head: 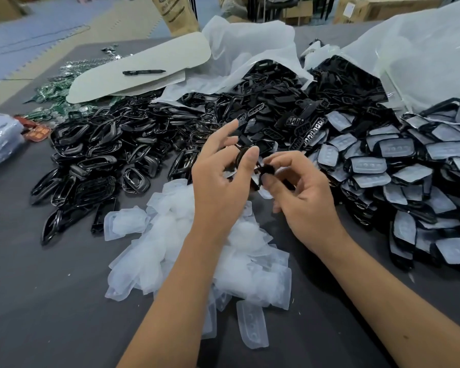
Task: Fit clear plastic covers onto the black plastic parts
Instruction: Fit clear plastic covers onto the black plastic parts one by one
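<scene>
Clear covers (197, 251), too many to count, lie heaped nearest on the grey table (51, 288). Beyond them, two hands meet above the heap: the left hand (221, 187) and right hand (303, 203) both pinch one black part (252, 168); its long axis cannot be told.
</scene>
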`<action>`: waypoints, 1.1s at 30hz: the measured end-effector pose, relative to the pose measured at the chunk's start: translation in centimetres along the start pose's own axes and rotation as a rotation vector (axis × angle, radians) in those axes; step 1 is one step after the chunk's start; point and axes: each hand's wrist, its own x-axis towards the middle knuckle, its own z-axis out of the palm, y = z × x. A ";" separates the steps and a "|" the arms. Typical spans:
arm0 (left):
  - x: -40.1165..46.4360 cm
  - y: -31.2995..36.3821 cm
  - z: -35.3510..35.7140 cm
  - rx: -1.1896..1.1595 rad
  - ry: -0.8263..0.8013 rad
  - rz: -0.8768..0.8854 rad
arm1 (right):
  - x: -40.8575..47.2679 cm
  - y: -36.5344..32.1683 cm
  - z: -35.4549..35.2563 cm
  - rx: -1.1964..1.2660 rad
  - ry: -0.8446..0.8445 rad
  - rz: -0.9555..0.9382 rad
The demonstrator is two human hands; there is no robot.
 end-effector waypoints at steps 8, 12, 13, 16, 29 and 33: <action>-0.4 0.0 0.4 -0.207 -0.127 -0.111 | 0.0 0.2 0.0 0.037 -0.126 -0.011; -0.5 0.1 0.6 -0.032 -0.033 -0.063 | 0.0 0.0 -0.1 0.018 -0.073 0.007; -0.4 0.1 0.7 0.016 -0.021 -0.049 | 0.0 0.0 -0.1 0.007 -0.044 0.019; -0.3 -0.2 0.7 0.098 0.069 -0.077 | 0.2 0.2 -0.1 0.008 0.062 0.079; -0.1 -0.3 0.1 -0.618 -0.063 -0.329 | 0.2 0.5 0.0 0.130 -0.106 0.103; -0.1 -0.3 0.6 -0.497 -0.125 -0.353 | 0.1 0.6 -0.1 0.072 0.002 0.086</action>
